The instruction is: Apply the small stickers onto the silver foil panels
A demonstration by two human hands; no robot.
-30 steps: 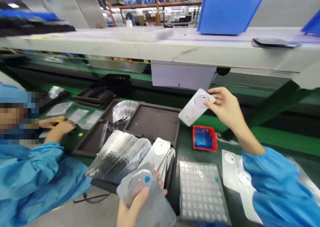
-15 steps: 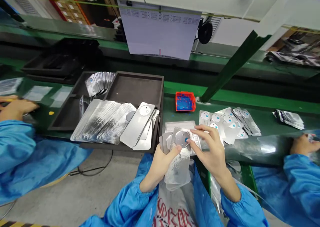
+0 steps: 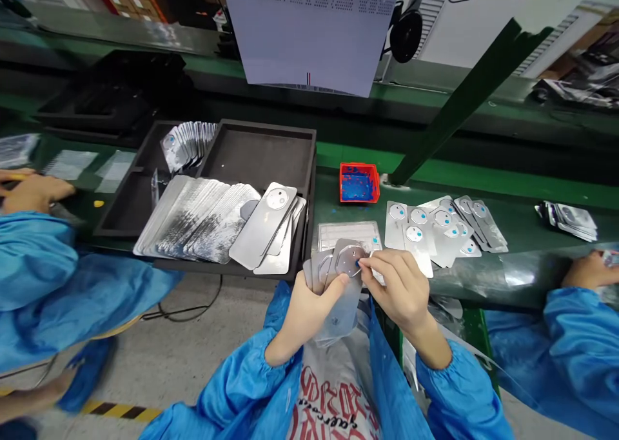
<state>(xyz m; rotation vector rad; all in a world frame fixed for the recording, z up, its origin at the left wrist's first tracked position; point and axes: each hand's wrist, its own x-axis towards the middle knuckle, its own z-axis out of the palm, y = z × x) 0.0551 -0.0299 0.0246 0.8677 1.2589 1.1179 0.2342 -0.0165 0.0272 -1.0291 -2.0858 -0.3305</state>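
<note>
While both hands meet over the lap at the near edge of the bench, the scene reads as follows.

Left hand: curled shut around a fanned stack of silvery plates, thumb lying up the face of the front one.

Right hand: fingertips pinched together at the blue tab on the round disc of the front plate; whether it has the tab gripped or only touches it cannot be told.

Stack of plates: in the left hand, tilted upright, just below the bench edge and between the two hands.

Clear grid tray: on the bench right above the hands.

Loose plates with blue dots: spread on the bench above and to the right of the right hand.

Red box: farther up, beyond the grid tray.

Dark compartment tray: up and left of the left hand, rows of plates leaning in it.

Other people: a blue sleeve and hand far to the left; another hand far to the right.
</note>
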